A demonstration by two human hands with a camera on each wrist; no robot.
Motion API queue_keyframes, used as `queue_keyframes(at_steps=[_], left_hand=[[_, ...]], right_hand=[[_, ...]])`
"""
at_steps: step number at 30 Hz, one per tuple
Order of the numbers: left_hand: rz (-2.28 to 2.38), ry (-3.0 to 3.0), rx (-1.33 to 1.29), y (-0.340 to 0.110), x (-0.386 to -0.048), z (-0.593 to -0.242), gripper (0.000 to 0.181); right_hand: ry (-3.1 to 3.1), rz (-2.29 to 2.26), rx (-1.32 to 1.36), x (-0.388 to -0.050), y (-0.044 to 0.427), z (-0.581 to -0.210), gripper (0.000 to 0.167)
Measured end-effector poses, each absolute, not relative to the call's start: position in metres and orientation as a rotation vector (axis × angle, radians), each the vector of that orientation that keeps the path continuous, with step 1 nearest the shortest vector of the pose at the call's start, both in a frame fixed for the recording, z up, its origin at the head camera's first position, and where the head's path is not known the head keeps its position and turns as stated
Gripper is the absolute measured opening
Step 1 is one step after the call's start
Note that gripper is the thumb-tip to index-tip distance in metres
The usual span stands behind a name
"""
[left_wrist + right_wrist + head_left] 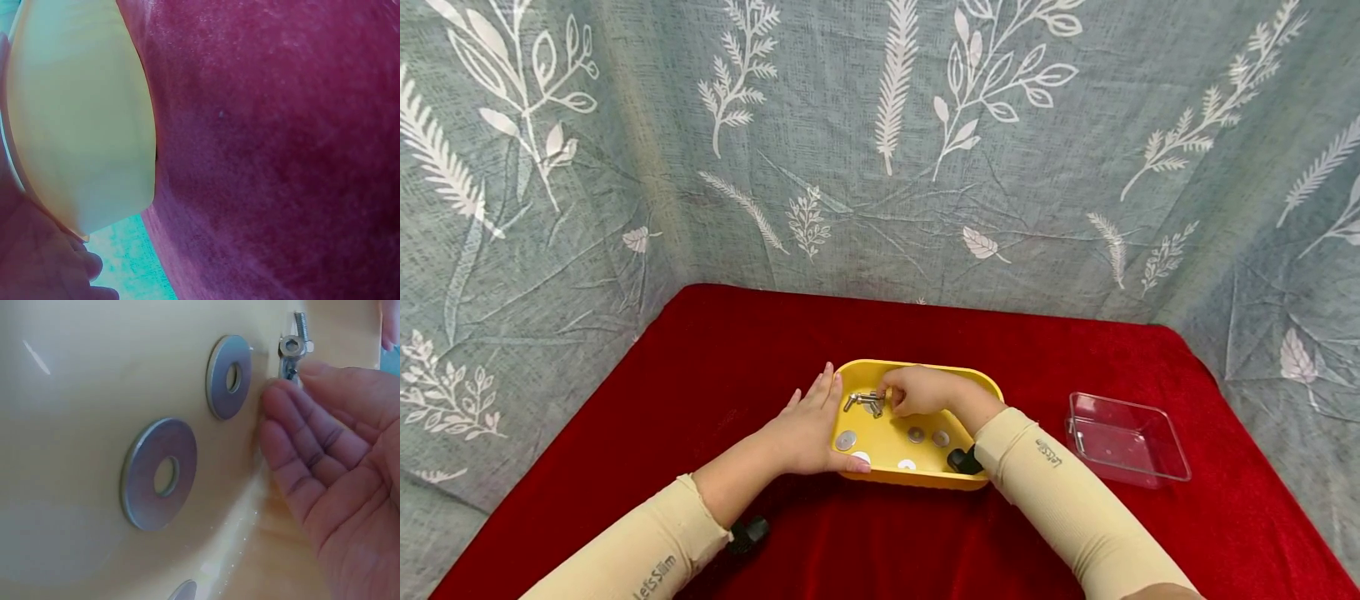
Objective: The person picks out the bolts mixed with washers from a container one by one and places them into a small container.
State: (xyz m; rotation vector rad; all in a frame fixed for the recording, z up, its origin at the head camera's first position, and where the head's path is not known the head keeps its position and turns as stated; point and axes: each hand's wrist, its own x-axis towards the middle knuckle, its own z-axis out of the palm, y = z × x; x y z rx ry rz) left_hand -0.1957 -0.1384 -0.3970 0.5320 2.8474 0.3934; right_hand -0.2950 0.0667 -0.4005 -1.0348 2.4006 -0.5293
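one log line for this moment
left hand: against yellow tub; right hand: fingertips at bolts in tub; washers: tub floor; clear box: right of tub

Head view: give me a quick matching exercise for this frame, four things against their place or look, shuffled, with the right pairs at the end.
Things
1. left hand
2. right hand
3. clear box
4. bin

Place or look
A. yellow, with washers lying in it
B. inside the bin, fingertips at the bolts
C. on the red cloth, right of the bin
D. at the bin's left end

Pairs: 1-D, 2-B, 3-C, 4-A
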Motion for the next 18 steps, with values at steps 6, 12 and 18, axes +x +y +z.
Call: queue_keyframes(at_steps=[6, 12, 18], left_hand=[[0.396, 2.842, 0.533, -0.1383, -0.1961, -0.3969, 0.128], [0.403, 2.845, 0.535, -0.1387, -0.1964, -0.3982, 0.129], [0.423, 2.847, 0.536, -0.1383, -0.1957, -0.3972, 0.129]], right_hand=[[2.384, -0.582, -1.047, -0.2952, 0.0652, -0.4036, 0.028], [2.391, -0.568, -1.060, -0.2963, 0.0629, -0.4061, 0.029], [2.404, -0.546, -1.084, -0.2972, 0.0593, -0.4077, 0.028]])
